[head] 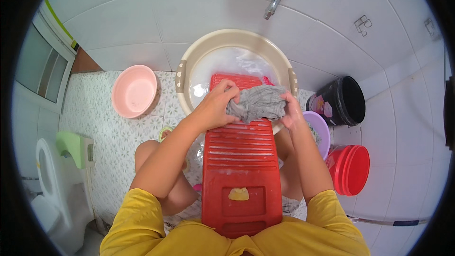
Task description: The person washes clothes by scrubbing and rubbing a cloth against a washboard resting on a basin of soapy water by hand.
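Observation:
A wet grey cloth (261,104) is stretched between my two hands over the ridges of a red plastic washboard (241,149). My left hand (218,106) grips the cloth's left end, and my right hand (292,110) grips its right end. The washboard slopes from my lap into a large beige basin (231,35) of cloudy, soapy water (213,62). A worn yellowish bar of soap (239,194) lies in the board's recess, near my body. Something bright pink (267,80) shows at the board's right edge in the basin.
An empty pink basin (134,91) stands on the patterned floor at left. At right are a black bucket (350,101), a purple basin (324,135) holding cloth and a red bucket (355,170). A metal tap (276,1) juts from the wall; a green stool (73,149) stands by the toilet (60,185).

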A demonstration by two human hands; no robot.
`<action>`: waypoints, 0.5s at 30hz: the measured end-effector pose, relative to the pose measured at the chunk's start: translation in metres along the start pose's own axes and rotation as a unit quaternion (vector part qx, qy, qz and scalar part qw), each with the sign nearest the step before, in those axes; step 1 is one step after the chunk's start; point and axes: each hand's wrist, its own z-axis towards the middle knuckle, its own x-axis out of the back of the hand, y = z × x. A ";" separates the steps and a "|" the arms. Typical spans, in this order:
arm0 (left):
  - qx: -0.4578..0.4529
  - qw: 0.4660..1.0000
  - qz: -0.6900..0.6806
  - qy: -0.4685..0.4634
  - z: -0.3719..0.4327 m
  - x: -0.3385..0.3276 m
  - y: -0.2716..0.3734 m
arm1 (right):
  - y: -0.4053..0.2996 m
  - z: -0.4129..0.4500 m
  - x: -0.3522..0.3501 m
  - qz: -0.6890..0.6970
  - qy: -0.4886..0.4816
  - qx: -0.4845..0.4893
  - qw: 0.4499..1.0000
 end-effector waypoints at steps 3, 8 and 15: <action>0.092 0.991 -0.065 -0.071 0.000 0.005 0.000 | 0.001 -0.004 -0.011 0.021 -0.128 0.039 0.991; 0.154 0.984 0.069 -0.054 -0.008 -0.014 -0.030 | -0.009 -0.005 -0.010 -0.230 -0.156 0.070 0.958; 0.112 0.987 -0.106 0.049 0.001 -0.005 -0.008 | 0.021 -0.012 -0.018 -0.468 -0.027 0.208 0.858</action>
